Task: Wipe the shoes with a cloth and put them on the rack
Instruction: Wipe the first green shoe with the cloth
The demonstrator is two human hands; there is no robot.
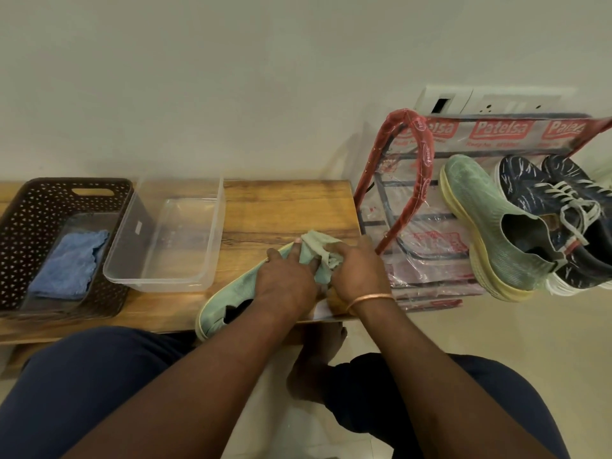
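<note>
Bare wooden bench (291, 207) lies open beyond the hands, hemmed by a clear plastic tub (165, 233) on the left and the wrapped rack (414, 193) on the right.

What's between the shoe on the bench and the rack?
Nothing visible. The green shoe lies on the bench under both hands; the rack stands right beside the bench end, with open space between. Its top already holds a green shoe and two navy ones.
</note>
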